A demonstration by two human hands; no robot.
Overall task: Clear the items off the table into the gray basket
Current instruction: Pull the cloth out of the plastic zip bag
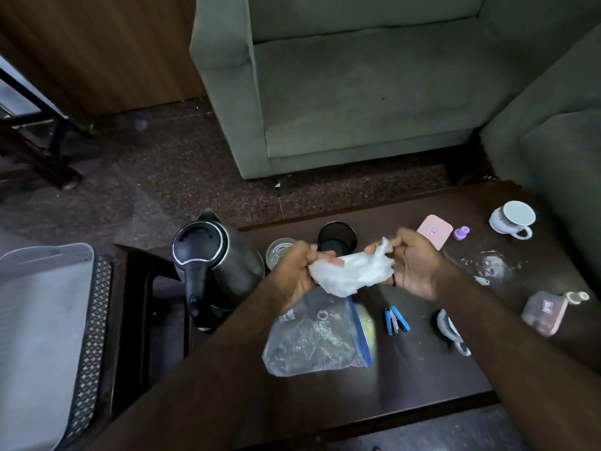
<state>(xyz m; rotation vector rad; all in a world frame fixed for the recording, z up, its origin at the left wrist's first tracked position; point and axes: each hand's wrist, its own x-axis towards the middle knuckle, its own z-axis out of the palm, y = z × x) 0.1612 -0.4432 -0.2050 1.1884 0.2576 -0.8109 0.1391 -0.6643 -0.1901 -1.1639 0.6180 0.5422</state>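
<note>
Above the dark wooden table, my left hand and my right hand both grip a crumpled white tissue, one at each end. The gray basket stands at the far left, below table level. On the table lie a clear zip bag, a blue stapler, a black kettle, a black cup, a glass, a pink case, a small purple bottle and a white mug.
A second mug lies partly hidden under my right forearm. A pink-lidded container sits at the right edge, near spilled powder. A green armchair stands beyond the table, another sofa at the right.
</note>
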